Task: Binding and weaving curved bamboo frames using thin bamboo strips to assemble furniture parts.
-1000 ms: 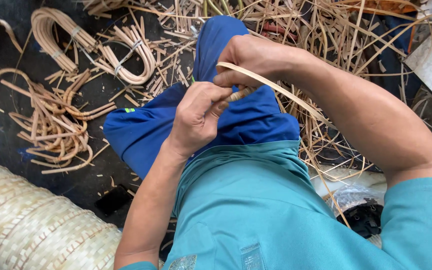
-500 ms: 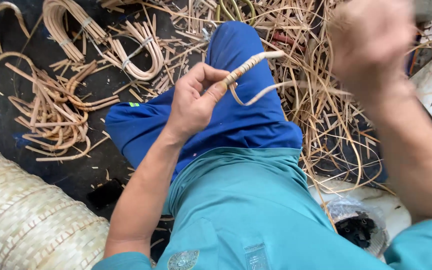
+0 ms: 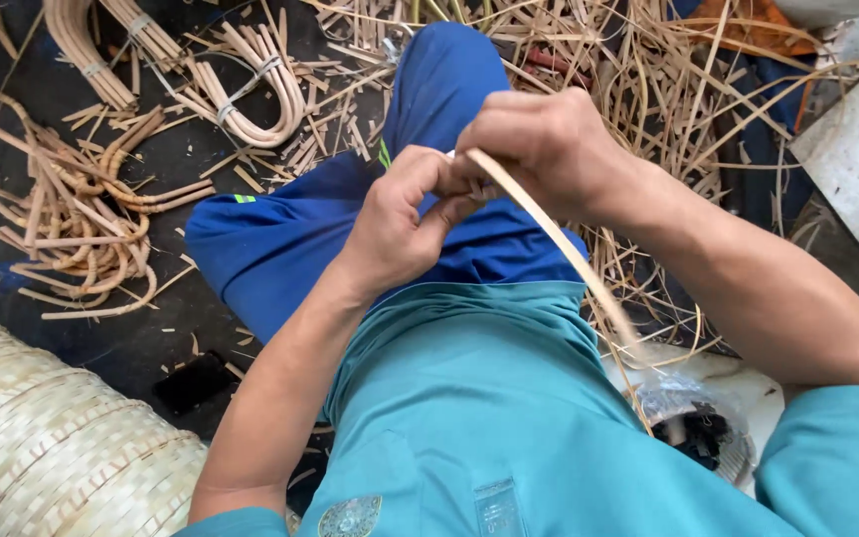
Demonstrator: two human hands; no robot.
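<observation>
Pinched at its top end between left hand (image 3: 405, 224) and right hand (image 3: 539, 149) fingertips: long, thin pale cane strip (image 3: 559, 244), seemingly light, springy, best gripped near that end.

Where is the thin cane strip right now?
In the head view, the cane strip is pinched between the left hand and right hand, trailing toward the lower right.
</observation>
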